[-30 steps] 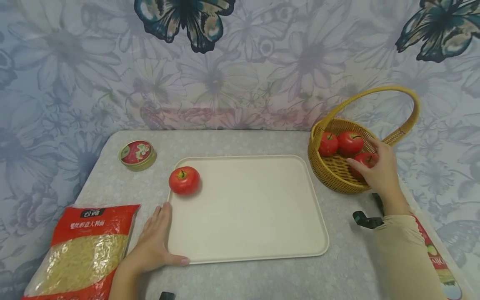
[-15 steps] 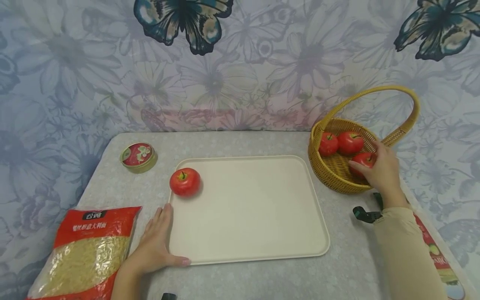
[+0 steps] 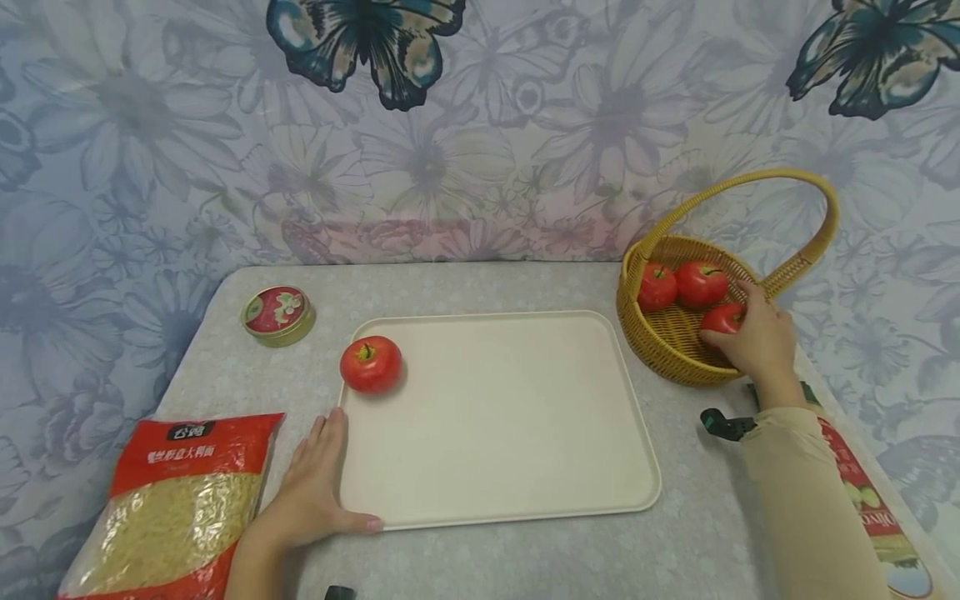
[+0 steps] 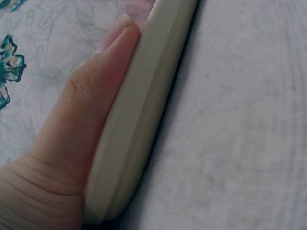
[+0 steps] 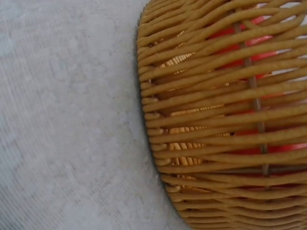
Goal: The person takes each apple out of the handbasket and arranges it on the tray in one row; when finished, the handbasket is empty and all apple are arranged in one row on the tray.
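Note:
My right hand (image 3: 765, 342) reaches into the yellow woven basket (image 3: 651, 343) at the right and grips a red tomato (image 3: 722, 319), partly covered by the fingers. Two more tomatoes (image 3: 701, 284) lie at the basket's back. In the right wrist view the basket's weave (image 5: 211, 115) hides the hand, with red showing through gaps. My left hand (image 3: 309, 492) rests at the lower left corner of the cream tray (image 3: 502, 417), fingers straight along its side and thumb at its front edge. On the tray's upper left corner sits another tomato (image 3: 371, 364).
A red-and-clear bag of pasta (image 3: 176, 500) lies at the left, beside the left forearm. Behind it stands a round tin (image 3: 277, 316) with a red lid. A printed packet (image 3: 873, 517) lies partly under the right sleeve. Patterned cloth (image 3: 480, 150) hangs behind the table.
The right hand has closed further round its tomato and shifted slightly, covering more of it. The left hand and the tray have stayed put.

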Demonstrator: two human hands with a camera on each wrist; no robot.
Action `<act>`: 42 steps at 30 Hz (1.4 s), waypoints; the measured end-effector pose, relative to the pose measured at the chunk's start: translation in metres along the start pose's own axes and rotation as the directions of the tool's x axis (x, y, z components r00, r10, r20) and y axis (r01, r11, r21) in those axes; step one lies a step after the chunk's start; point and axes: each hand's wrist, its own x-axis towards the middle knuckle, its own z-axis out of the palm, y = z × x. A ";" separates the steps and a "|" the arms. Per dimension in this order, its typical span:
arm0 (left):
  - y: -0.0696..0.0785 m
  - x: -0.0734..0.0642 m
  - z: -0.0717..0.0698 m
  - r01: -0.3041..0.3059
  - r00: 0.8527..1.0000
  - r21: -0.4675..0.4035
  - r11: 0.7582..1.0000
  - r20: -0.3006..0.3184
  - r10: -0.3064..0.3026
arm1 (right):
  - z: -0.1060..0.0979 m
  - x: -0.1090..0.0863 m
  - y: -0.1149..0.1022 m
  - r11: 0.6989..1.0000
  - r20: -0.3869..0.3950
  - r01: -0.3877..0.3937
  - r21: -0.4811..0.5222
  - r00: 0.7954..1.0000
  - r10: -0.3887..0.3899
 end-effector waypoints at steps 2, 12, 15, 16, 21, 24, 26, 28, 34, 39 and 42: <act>0.000 0.000 0.000 0.000 1.000 0.001 1.000 -0.001 0.000 | 0.000 0.001 0.000 1.000 0.004 0.008 0.006 1.000 -0.008; -0.003 -0.002 0.000 -0.004 1.000 0.003 1.000 -0.008 0.004 | 0.002 0.000 -0.004 1.000 0.068 0.014 -0.013 0.998 -0.013; -0.003 -0.002 0.000 -0.002 1.000 0.002 1.000 -0.007 0.002 | 0.001 -0.001 -0.004 0.999 0.078 0.032 -0.039 0.997 -0.028; -0.002 -0.002 0.000 -0.001 1.000 0.004 1.000 -0.006 0.001 | 0.001 -0.001 -0.004 0.998 0.080 0.041 -0.049 0.996 -0.037; 0.000 -0.001 -0.001 0.000 1.000 -0.007 1.000 -0.002 0.000 | -0.001 -0.001 -0.004 0.994 0.114 0.069 -0.088 0.992 -0.059; 0.000 -0.001 -0.001 -0.002 1.000 -0.009 1.000 -0.001 0.002 | -0.001 0.000 -0.003 0.992 0.148 0.066 -0.111 0.988 -0.049; -0.001 -0.001 0.000 -0.006 1.000 -0.002 1.000 -0.005 0.006 | -0.001 0.000 -0.003 0.991 0.158 0.065 -0.120 0.986 -0.046; -0.003 0.000 0.001 -0.013 1.000 0.003 1.000 -0.011 0.013 | -0.001 0.001 -0.002 0.990 0.161 0.066 -0.122 0.986 -0.046; -0.005 0.000 0.001 -0.018 1.000 0.009 1.000 -0.015 0.018 | -0.002 -0.003 -0.004 0.996 0.066 0.078 -0.045 0.995 -0.075; -0.003 -0.001 -0.001 -0.010 1.000 0.005 1.000 -0.006 0.010 | -0.001 -0.009 -0.012 0.995 -0.043 0.094 0.044 0.995 -0.092; -0.002 -0.001 -0.002 -0.004 1.000 0.002 1.000 -0.002 0.004 | -0.004 -0.013 -0.023 0.988 -0.108 0.127 0.090 0.987 -0.118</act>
